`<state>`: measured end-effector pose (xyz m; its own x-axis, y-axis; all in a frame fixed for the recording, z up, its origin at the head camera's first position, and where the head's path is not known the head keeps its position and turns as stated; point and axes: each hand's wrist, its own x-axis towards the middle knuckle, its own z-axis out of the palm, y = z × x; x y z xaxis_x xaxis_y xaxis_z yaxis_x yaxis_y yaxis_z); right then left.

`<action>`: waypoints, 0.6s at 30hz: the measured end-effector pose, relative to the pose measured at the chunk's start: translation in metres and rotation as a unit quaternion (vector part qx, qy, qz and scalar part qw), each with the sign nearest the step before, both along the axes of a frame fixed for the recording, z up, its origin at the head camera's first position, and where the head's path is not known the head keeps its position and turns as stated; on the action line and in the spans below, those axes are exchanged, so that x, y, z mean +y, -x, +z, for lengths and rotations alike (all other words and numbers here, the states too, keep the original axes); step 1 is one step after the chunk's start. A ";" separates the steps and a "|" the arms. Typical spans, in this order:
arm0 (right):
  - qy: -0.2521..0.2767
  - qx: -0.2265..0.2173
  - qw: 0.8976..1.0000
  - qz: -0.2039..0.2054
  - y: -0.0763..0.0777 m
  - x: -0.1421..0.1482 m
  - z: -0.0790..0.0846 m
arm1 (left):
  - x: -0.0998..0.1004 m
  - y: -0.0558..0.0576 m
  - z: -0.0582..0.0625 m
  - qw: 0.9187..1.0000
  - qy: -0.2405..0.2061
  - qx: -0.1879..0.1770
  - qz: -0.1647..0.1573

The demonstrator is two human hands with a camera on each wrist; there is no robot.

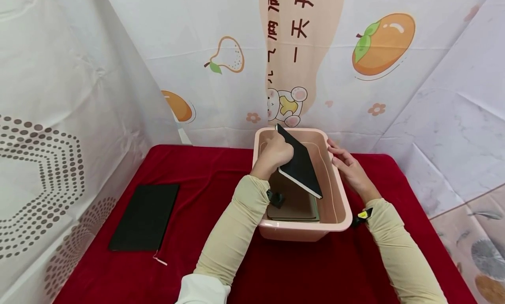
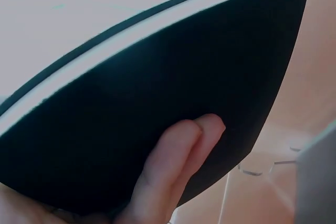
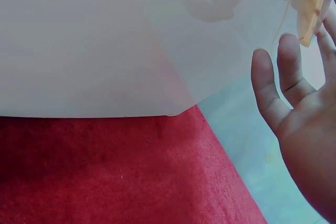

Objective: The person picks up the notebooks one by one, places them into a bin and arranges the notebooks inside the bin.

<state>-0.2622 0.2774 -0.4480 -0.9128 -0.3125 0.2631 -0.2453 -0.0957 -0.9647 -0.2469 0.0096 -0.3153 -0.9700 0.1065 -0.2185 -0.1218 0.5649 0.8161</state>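
Observation:
A black notebook [image 1: 301,166] with pale page edges is tilted inside a pink plastic bin [image 1: 342,194]. My left hand [image 1: 278,151] grips it near its left side; in the left wrist view, two fingers [image 2: 173,156] lie along its black cover. Beneath it, a brown notebook [image 1: 293,205] rests in the bin, with a greenish edge showing under it. My right hand [image 1: 353,172] rests at the bin's right rim with fingers extended along the outside. The right wrist view shows those fingers [image 3: 264,80] spread beside the bin wall.
Another black notebook [image 1: 146,217], with a pale ribbon at its lower corner, lies flat on the red cloth [image 1: 193,203] to the left. A printed curtain [image 1: 229,93] hangs right behind the table and bin.

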 end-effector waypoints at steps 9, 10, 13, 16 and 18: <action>0.011 0.009 1.000 -0.004 0.001 0.003 -0.003 | 0.020 0.005 -0.001 0.996 0.090 0.000 -0.026; 0.013 0.010 1.000 -0.004 0.001 0.003 -0.003 | 0.023 0.005 -0.001 0.994 0.103 -0.001 -0.027; 0.022 0.012 1.000 0.004 0.002 0.003 -0.004 | 0.029 0.002 -0.006 0.991 0.131 -0.006 -0.019; 0.032 0.012 0.999 0.015 0.002 0.001 -0.005 | 0.032 -0.002 -0.013 0.989 0.149 -0.014 -0.012; 0.032 0.012 0.999 0.015 0.002 0.001 -0.006 | 0.033 -0.004 -0.017 0.989 0.148 -0.024 -0.008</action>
